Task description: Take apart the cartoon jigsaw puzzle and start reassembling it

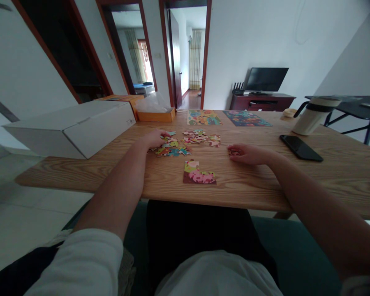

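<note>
A small joined section of puzzle (pixel 200 174), pink, green and brown, lies flat near the table's front edge. Beyond it to the left is a pile of loose puzzle pieces (pixel 174 150), and my left hand (pixel 156 139) rests at that pile's left side, fingertips on the pieces. What the fingers pinch, if anything, is too small to tell. A second loose pile (pixel 199 137) spreads just behind and to the right. My right hand (pixel 245 154) is on the table to the right of the piles, its curled fingers closed on a puzzle piece (pixel 231 150).
A long white box (pixel 95 121) and an orange tray (pixel 156 116) with clear plastic stand at the left. Two picture sheets (pixel 204 117) (pixel 248 118) lie at the back. A black phone (pixel 300 148) and a white jug (pixel 313 118) are at the right.
</note>
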A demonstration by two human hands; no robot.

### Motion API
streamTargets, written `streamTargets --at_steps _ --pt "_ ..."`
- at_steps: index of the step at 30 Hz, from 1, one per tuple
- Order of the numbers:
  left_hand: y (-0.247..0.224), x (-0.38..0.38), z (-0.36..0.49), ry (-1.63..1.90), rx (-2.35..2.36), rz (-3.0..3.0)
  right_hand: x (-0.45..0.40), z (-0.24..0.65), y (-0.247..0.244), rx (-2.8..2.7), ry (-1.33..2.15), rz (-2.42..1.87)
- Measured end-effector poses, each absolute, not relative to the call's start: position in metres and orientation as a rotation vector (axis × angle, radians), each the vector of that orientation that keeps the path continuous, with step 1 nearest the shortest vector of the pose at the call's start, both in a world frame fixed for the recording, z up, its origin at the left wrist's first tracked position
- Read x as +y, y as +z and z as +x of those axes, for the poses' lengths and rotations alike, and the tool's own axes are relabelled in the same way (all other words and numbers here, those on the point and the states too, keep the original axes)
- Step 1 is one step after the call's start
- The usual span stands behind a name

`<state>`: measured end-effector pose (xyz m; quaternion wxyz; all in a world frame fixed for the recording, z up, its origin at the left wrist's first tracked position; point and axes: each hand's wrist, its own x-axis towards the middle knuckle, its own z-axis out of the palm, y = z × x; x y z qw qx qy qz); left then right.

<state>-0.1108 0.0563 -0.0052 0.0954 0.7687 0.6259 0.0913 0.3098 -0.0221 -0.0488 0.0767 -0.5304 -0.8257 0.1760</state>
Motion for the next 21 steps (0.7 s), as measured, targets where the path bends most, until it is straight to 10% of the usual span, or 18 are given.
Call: streamTargets --at_steps 21 --pt "-0.003 0.077 -0.155 0.159 2.045 2.135 -0.022 0.31 -0.048 -2.458 0.542 -1.571"
